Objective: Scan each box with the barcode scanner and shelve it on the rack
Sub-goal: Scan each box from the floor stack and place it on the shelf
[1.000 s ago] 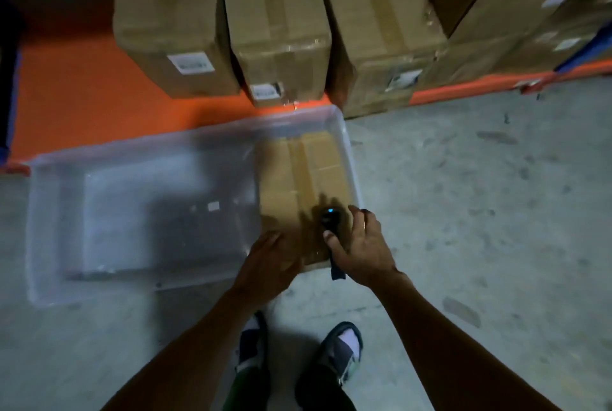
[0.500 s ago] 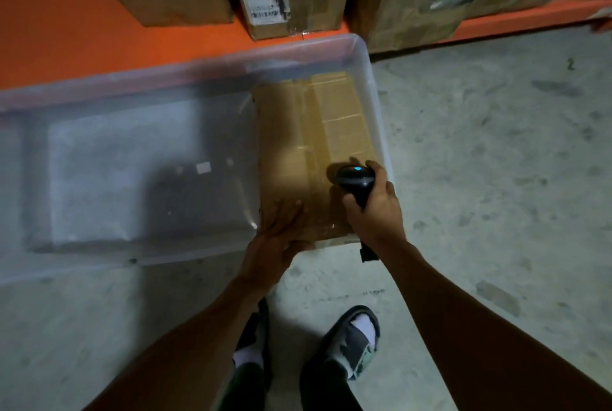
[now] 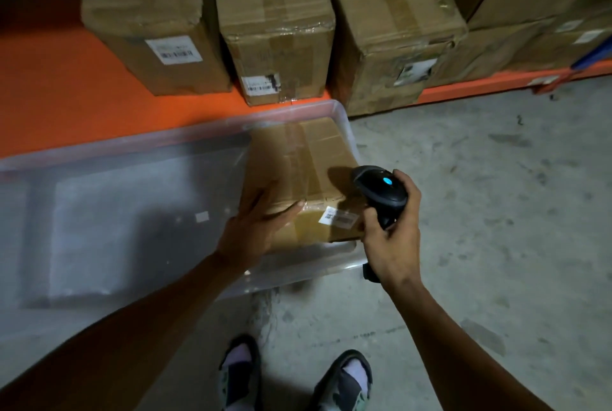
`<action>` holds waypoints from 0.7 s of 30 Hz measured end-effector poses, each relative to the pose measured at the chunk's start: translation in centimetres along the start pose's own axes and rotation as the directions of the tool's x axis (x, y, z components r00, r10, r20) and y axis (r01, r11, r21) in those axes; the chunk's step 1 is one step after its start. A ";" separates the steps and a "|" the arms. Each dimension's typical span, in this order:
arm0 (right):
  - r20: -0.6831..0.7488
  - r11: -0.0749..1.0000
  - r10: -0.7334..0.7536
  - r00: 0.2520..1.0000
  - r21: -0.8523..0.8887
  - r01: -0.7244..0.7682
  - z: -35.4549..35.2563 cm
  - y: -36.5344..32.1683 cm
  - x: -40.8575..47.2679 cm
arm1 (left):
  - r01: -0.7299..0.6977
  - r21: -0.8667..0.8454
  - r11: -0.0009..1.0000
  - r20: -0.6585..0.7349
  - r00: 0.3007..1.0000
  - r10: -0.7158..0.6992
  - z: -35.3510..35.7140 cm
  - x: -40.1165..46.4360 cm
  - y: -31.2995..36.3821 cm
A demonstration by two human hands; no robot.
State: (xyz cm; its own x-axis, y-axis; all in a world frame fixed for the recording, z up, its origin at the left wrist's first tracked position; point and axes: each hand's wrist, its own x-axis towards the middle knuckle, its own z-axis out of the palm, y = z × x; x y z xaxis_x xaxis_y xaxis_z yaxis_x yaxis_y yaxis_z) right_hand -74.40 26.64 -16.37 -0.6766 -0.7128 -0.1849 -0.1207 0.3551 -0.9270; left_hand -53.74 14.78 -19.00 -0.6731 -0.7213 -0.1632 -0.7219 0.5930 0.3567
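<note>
A taped cardboard box (image 3: pixel 308 162) sits tilted at the right end of a clear plastic bin (image 3: pixel 139 152), its near end raised so a white barcode label (image 3: pixel 337 216) on its front face shows. My left hand (image 3: pixel 255 228) grips the box's near left corner, thumb across the top edge. My right hand (image 3: pixel 392 235) holds a black barcode scanner (image 3: pixel 381 192) with a blue light, its head just right of the label.
Several cardboard boxes (image 3: pixel 275 29) with labels stand on the orange rack shelf (image 3: pixel 66 92) behind the bin. Grey concrete floor (image 3: pixel 480 212) spreads to the right. My feet in shoes (image 3: pixel 344 381) are at the bottom edge.
My left hand has tipped the box's near end up, exposing the barcode label. My right hand with the scanner has drawn back to the right of the box.
</note>
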 end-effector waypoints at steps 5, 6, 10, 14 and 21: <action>0.060 0.997 0.052 0.997 0.051 -0.055 1.4 -0.5 -1.3 | 0.008 -0.007 1.000 -0.074 0.997 -0.008 0.6 -0.6 0.8; 0.065 0.995 0.078 0.995 0.055 -0.081 1.7 -0.4 -2.2 | -0.002 -0.011 1.000 -0.071 0.997 0.002 0.7 -0.7 0.9; -0.001 0.996 0.089 0.996 0.005 -0.089 2.1 0.7 -5.9 | -0.010 -0.034 0.999 -0.033 0.999 0.009 -0.1 -0.8 0.4; -0.015 0.994 0.106 0.994 -0.039 -0.107 2.1 1.1 -8.0 | -0.009 -0.028 1.000 0.042 0.999 0.010 0.0 -0.8 -0.2; -0.045 0.993 0.100 0.994 -0.065 -0.103 1.9 1.3 -8.2 | -0.048 -0.096 0.994 0.038 0.998 0.052 0.3 -1.0 -0.8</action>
State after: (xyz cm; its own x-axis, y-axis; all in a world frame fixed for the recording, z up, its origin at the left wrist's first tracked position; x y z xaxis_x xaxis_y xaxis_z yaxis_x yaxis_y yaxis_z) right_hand -67.64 31.83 -16.70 -0.7172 -0.6458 -0.2619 -0.0971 0.4647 -0.8801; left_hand -52.54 15.08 -19.42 -0.7155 -0.6752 -0.1795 -0.6698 0.5898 0.4510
